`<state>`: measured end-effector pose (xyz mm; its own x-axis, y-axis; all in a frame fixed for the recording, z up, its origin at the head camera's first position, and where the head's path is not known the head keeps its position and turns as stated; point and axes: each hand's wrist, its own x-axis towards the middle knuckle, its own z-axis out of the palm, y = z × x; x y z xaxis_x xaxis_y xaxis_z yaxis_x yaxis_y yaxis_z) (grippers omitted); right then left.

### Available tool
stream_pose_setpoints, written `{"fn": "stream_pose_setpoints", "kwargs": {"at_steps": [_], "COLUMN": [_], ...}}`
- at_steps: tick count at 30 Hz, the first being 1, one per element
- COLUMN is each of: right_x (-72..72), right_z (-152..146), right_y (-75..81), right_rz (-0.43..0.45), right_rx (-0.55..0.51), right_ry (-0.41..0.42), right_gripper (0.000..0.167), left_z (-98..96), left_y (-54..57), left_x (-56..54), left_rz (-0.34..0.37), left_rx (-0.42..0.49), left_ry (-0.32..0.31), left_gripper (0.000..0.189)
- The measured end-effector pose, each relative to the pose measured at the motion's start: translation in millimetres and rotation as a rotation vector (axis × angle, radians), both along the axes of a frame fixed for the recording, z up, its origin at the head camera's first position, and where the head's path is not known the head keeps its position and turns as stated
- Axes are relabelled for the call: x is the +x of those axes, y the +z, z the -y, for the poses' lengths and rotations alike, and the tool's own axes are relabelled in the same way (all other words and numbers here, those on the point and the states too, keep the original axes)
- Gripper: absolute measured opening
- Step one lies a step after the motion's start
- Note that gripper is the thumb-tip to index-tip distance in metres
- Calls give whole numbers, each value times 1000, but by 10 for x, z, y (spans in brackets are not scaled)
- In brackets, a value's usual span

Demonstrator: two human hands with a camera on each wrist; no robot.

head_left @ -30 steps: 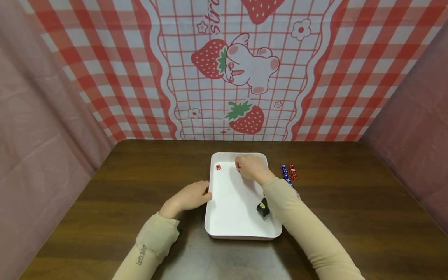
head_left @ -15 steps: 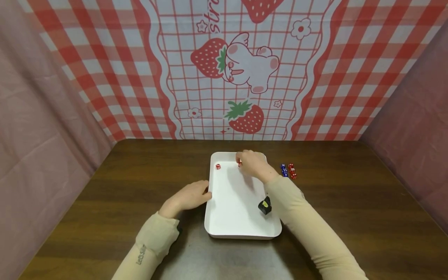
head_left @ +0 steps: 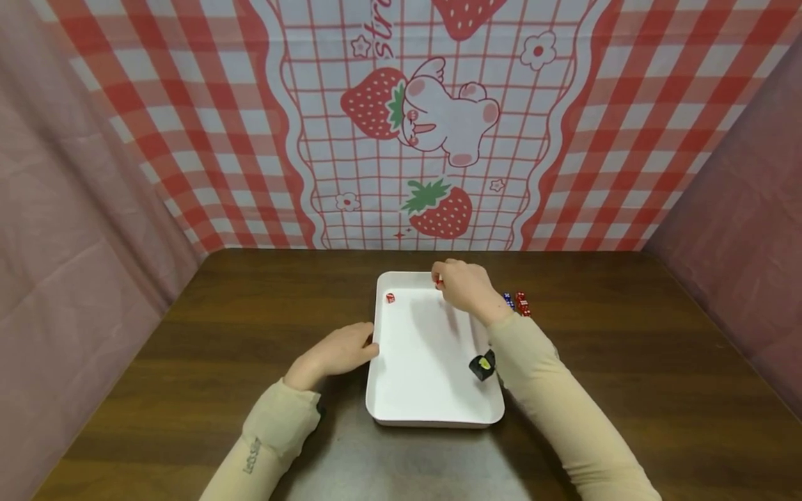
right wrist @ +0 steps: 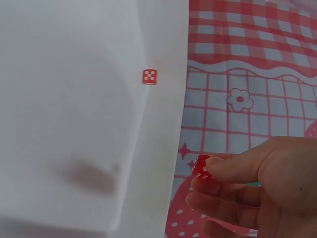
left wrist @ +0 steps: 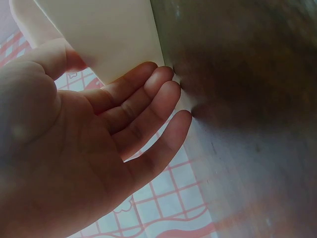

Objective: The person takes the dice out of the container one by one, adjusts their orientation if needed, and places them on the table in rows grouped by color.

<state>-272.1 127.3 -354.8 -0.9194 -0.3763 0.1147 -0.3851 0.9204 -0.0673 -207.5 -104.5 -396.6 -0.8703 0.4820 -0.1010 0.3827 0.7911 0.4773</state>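
My right hand (head_left: 466,285) pinches a red die (right wrist: 200,167) with white pips between thumb and fingers. It is over the far right part of a white rectangular tray (head_left: 426,376), above its floor. Another red die (head_left: 390,298) lies inside the tray, in the far left corner; the right wrist view shows its five-pip face. On the near left, my left hand (head_left: 341,349) rests beside the tray with relaxed fingers (left wrist: 163,101) on the table and against the side wall, holding nothing.
Just right of the tray, blue dice (head_left: 508,300) and red dice (head_left: 523,303) stand in short rows on the brown wooden table (head_left: 626,348), partly hidden by my right arm. A black piece with a yellow mark (head_left: 482,365) sits at my right wrist. A strawberry-patterned cloth (head_left: 438,111) hangs behind.
My right hand has risen and moved right and toward the far edge with the red die. More of the dice rows is now covered by the arm. The left hand stays put.
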Motion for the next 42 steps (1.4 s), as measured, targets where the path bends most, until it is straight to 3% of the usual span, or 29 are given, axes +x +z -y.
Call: {"fn": "stream_pose_setpoints", "kwargs": {"at_steps": [16, 37, 42], "right_x": [165, 363, 403], "right_z": [-157, -571, -727], "right_y": [126, 97, 131], "right_rz": [-35, -70, -41], "right_rx": [-44, -176, -187], "right_ry": [-23, -63, -96], "right_gripper": [18, 14, 13], "left_z": [1, 16, 14], "left_y": [-6, -1, -1], "left_x": [-4, -3, -4], "left_rz": [11, 6, 12], "left_rx": [-5, -5, -1], "left_ry": [2, 4, -1], "left_gripper": [12, 13, 13]}}
